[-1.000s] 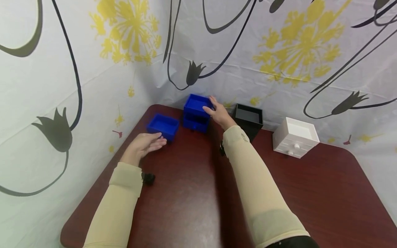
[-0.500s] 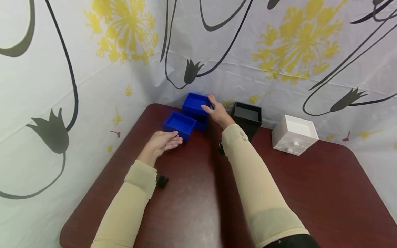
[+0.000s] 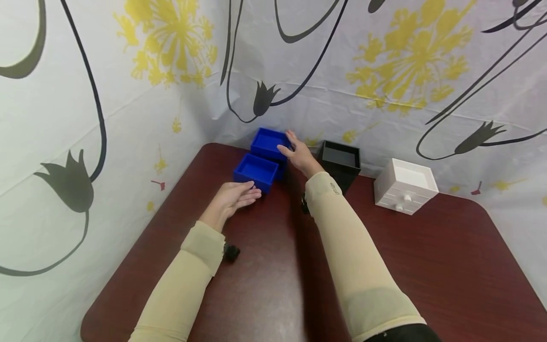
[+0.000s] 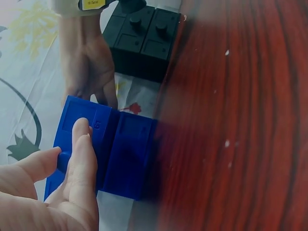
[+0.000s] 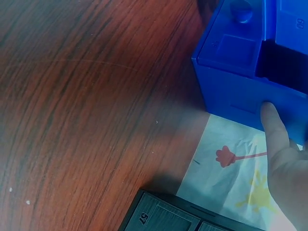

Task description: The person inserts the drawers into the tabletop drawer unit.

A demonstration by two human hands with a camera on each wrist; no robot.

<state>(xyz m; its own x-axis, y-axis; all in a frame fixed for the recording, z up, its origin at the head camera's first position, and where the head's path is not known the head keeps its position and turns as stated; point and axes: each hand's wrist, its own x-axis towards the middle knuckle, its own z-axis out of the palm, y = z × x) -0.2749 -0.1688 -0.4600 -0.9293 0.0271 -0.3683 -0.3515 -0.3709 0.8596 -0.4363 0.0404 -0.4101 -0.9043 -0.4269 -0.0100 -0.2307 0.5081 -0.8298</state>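
Note:
My left hand [image 3: 236,197] pinches a small blue drawer [image 3: 256,171] by its knob [image 4: 62,161], thumb on one side and fingers on the other. The drawer overlaps the front of a blue mini drawer cabinet [image 3: 270,139] in the head view. From the right wrist, the drawer's front stands out from the cabinet's dark upper opening [image 5: 284,67]. Below that opening is a lower drawer with a round knob [image 5: 241,12]. My right hand [image 3: 301,156] rests against the cabinet's right side, one straight finger [image 5: 273,127] touching the wall.
A black drawer cabinet [image 3: 342,156] stands right of the blue one, and a white cabinet [image 3: 403,190] with two knobs sits farther right. The dark red table [image 3: 265,266] ends at a patterned cloth wall [image 3: 333,109] behind them.
My left hand has carried the blue drawer rightward from beside the blue cabinet to its front. My right hand has stayed at the cabinet's side.

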